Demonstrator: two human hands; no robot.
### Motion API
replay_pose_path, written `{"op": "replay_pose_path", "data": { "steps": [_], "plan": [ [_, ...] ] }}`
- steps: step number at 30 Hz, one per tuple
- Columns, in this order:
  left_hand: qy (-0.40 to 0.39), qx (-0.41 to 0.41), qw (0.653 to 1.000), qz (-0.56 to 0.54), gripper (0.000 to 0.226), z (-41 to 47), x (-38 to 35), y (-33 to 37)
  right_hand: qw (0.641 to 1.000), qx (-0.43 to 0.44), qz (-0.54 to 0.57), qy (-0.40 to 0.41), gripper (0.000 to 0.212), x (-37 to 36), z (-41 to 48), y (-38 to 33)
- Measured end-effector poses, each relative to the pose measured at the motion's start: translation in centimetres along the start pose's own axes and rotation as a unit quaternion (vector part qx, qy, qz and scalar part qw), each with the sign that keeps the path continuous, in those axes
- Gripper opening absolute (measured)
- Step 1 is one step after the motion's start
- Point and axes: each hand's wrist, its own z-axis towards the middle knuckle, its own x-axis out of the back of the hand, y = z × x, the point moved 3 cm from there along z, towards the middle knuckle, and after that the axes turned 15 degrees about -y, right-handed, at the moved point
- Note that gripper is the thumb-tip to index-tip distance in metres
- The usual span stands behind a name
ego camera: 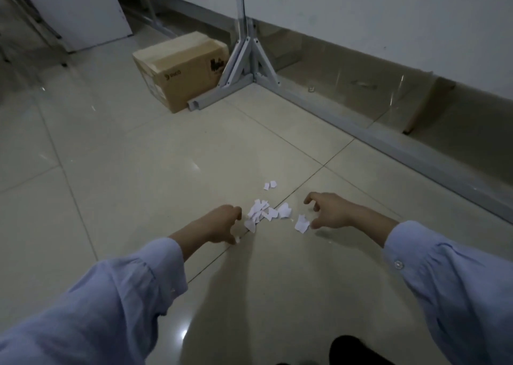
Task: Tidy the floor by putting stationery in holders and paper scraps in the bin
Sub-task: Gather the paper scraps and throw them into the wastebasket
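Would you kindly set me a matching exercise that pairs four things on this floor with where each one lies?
Things
1. cardboard box
2. main pile of paper scraps
3. two stray scraps
4. metal stand

Places
A. on the floor between the left hand and the right hand
B. upright at the back, with diagonal braces at its foot
C. just beyond the pile, farther from the person
D. back left, behind the stand's floor bar

Pairs: 1-D, 2-A, 3-C, 4-B
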Motion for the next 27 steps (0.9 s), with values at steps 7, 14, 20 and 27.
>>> {"op": "replay_pose_path", "data": {
  "steps": [7, 14, 20, 27],
  "plan": [
    [0.042, 0.066, 0.987, -0.141, 0.042, 2.7, -1.6, 0.1, 0.991, -0.007, 0.124, 0.042, 0.07, -2.3, 3.3, 1.0],
    [0.094, 0.053, 0.966, -0.235, 0.048, 4.3, -0.4, 0.1, 0.971, 0.052, 0.205, 0.111, 0.062, -2.1, 6.2, -0.3],
    [0.077, 0.034, 0.97, -0.228, 0.094, 5.7, 0.6, 1.3, 0.975, 0.073, 0.186, 0.093, 0.081, -1.0, 8.4, -1.8],
    [0.076, 0.007, 0.976, -0.205, 0.104, 6.9, 1.7, 2.5, 0.998, 0.051, 0.044, 0.007, 0.136, 0.3, 10.4, -2.8]
  ]
}}
